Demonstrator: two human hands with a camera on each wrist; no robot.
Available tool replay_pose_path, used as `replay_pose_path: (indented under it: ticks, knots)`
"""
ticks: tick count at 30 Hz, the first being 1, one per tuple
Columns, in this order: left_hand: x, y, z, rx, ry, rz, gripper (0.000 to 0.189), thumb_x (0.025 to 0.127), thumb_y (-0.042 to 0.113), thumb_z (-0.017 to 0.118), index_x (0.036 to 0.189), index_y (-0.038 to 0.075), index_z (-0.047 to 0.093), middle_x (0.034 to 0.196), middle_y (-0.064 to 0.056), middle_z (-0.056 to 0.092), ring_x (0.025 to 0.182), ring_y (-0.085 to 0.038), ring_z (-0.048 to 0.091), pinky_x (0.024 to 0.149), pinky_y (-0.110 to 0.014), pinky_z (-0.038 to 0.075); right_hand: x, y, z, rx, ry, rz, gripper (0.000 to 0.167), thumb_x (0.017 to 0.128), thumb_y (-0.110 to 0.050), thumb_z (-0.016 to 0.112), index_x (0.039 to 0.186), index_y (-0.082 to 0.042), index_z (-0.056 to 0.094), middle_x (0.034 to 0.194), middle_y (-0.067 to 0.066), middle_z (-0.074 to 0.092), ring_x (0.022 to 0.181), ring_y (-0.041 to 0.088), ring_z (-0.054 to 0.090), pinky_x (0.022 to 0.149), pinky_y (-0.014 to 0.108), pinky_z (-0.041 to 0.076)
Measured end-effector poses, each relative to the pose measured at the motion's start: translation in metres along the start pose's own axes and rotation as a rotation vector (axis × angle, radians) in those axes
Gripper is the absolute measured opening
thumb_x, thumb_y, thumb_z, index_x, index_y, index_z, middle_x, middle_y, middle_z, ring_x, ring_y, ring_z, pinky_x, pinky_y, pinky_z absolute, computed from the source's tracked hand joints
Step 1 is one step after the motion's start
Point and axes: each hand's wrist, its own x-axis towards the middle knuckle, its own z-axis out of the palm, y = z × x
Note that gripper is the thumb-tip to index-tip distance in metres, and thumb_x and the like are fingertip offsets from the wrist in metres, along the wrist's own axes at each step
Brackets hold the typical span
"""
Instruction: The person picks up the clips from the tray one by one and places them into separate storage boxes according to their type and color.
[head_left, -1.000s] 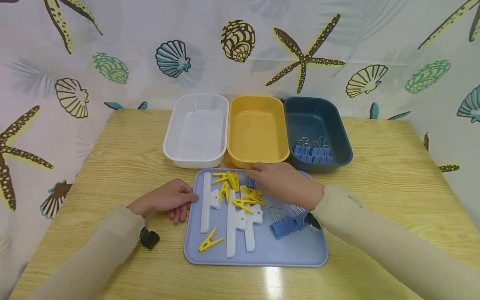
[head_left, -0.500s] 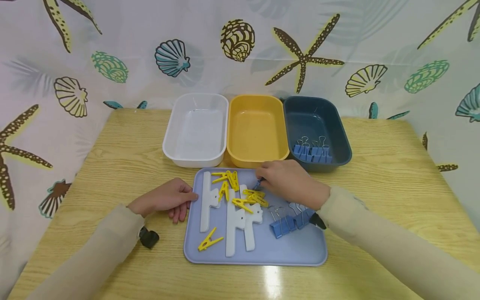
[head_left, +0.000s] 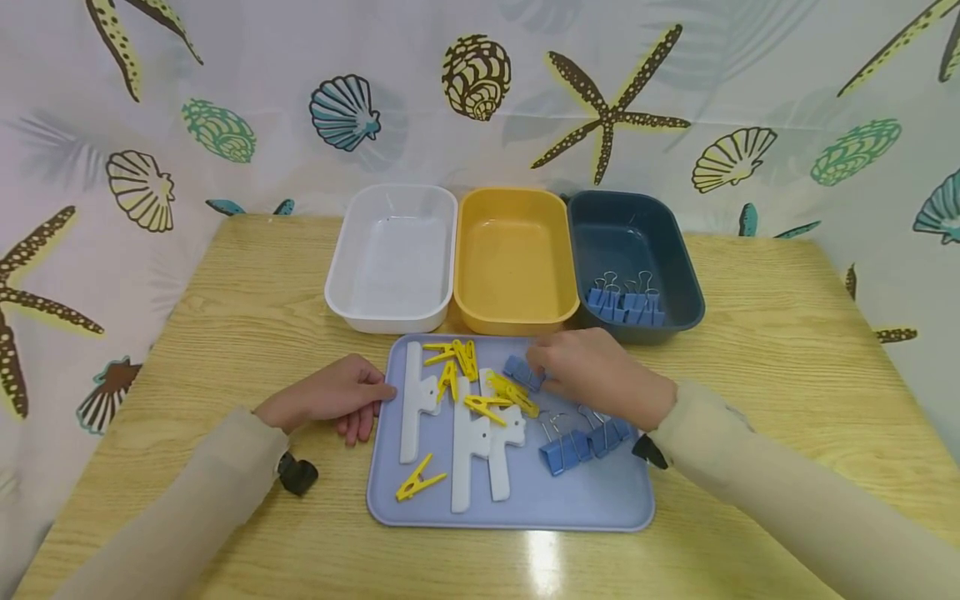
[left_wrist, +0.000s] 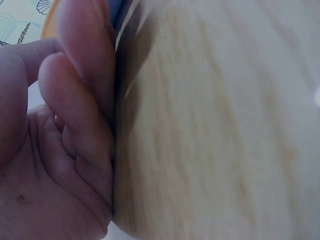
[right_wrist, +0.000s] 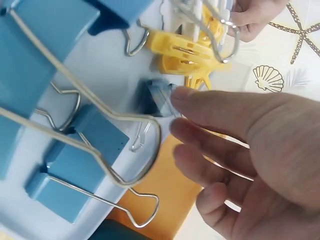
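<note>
My left hand (head_left: 341,396) rests on the table at the left edge of a lavender tray (head_left: 577,512), its fingers loosely bent and a fingertip touching the rim. Over the tray's far side, my right hand (head_left: 588,367) pinches a blue binder clip (head_left: 522,372) between thumb and forefinger; the clip is blurred in the right wrist view. Two blue binder clips (head_left: 566,452) lie nearer on the tray. Another binder clip (right_wrist: 80,165) shows beneath the hand in the right wrist view. Yellow clothespins (head_left: 486,408) and white long-jawed clips (head_left: 461,467) lie on the tray's left half.
Behind the tray stand a white bin (head_left: 345,312), a yellow bin (head_left: 517,317) and a dark blue bin (head_left: 686,292), side by side. Several blue binder clips (head_left: 626,308) sit inside the dark one. A seashell-print cloth (head_left: 420,50) hangs behind the wooden table (head_left: 765,333).
My right hand has moved right and slightly toward me, drawing the binder clip away from the white clips and clothespins. A clothespin beside it has shifted slightly. The left hand has stayed put.
</note>
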Motion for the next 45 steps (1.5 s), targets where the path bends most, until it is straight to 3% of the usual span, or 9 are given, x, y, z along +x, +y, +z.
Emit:
replay_pose_path:
  ticks: [3,6,10,23,28,37,41,45]
  knots:
    - [0.0,-0.001,0.0,0.002,0.0,0.005,0.037,0.099,0.023,0.051,0.073,-0.001,0.062,0.056,-0.008,0.066,0.042,-0.013,0.061,0.041,-0.023,0.047,-0.002,0.001,-0.001,0.046,-0.02,0.031,0.011,0.079,-0.017,0.078,0.08,-0.019,0.067,0.075,-0.007,0.063,0.061,0.007,0.05,0.054,0.022,0.044]
    - [0.0,-0.001,0.0,0.006,0.0,0.009,0.037,0.099,0.023,0.05,0.073,-0.001,0.062,0.056,-0.008,0.066,0.042,-0.014,0.061,0.041,-0.023,0.047,-0.005,0.003,-0.002,0.066,0.02,0.083,0.011,0.083,-0.018,0.074,0.078,-0.018,0.064,0.07,-0.007,0.058,0.057,0.008,0.047,0.05,0.022,0.039]
    - [0.0,-0.001,0.0,0.003,0.001,0.007,0.037,0.099,0.023,0.05,0.073,-0.001,0.062,0.056,-0.008,0.066,0.041,-0.014,0.061,0.04,-0.023,0.047,-0.007,0.007,-0.002,0.064,0.076,0.133,0.009,0.086,-0.02,0.072,0.088,-0.015,0.066,0.072,-0.005,0.063,0.055,0.007,0.049,0.048,0.021,0.039]
    - [0.001,0.0,0.0,-0.009,-0.004,0.015,0.036,0.099,0.022,0.049,0.073,0.0,0.062,0.056,-0.008,0.066,0.041,-0.014,0.061,0.04,-0.022,0.046,0.0,0.008,0.003,0.016,0.164,0.102,0.01,0.09,-0.017,0.065,0.1,-0.017,0.062,0.065,-0.003,0.05,0.049,0.009,0.045,0.046,0.022,0.034]
    - [0.0,0.002,0.0,-0.017,-0.003,0.019,0.037,0.099,0.022,0.049,0.072,0.0,0.062,0.055,-0.007,0.066,0.041,-0.014,0.061,0.04,-0.022,0.045,0.004,0.009,0.006,0.017,0.15,0.108,0.002,0.091,-0.016,0.064,0.09,-0.016,0.065,0.067,-0.003,0.053,0.05,0.01,0.046,0.045,0.023,0.035]
    - [-0.001,0.002,0.0,-0.019,-0.002,0.023,0.037,0.099,0.022,0.049,0.071,0.0,0.062,0.055,-0.007,0.065,0.04,-0.014,0.06,0.04,-0.022,0.045,0.008,0.007,0.009,-0.01,0.149,0.135,0.005,0.09,-0.016,0.067,0.093,-0.013,0.067,0.067,0.0,0.055,0.052,0.012,0.05,0.047,0.026,0.044]
    - [0.0,0.001,0.0,-0.016,0.0,0.027,0.037,0.099,0.022,0.049,0.072,0.0,0.062,0.055,-0.008,0.065,0.04,-0.014,0.06,0.039,-0.023,0.046,0.009,0.007,0.01,-0.014,0.148,0.138,0.008,0.088,-0.018,0.07,0.093,-0.012,0.068,0.068,0.0,0.056,0.051,0.012,0.05,0.047,0.026,0.044]
    - [0.0,0.001,0.0,-0.016,0.0,0.027,0.037,0.099,0.021,0.049,0.071,0.0,0.062,0.055,-0.008,0.065,0.04,-0.014,0.06,0.039,-0.022,0.046,0.011,0.007,0.01,0.001,0.095,0.164,0.008,0.09,-0.018,0.068,0.092,-0.011,0.067,0.063,0.0,0.053,0.05,0.012,0.048,0.046,0.024,0.04]
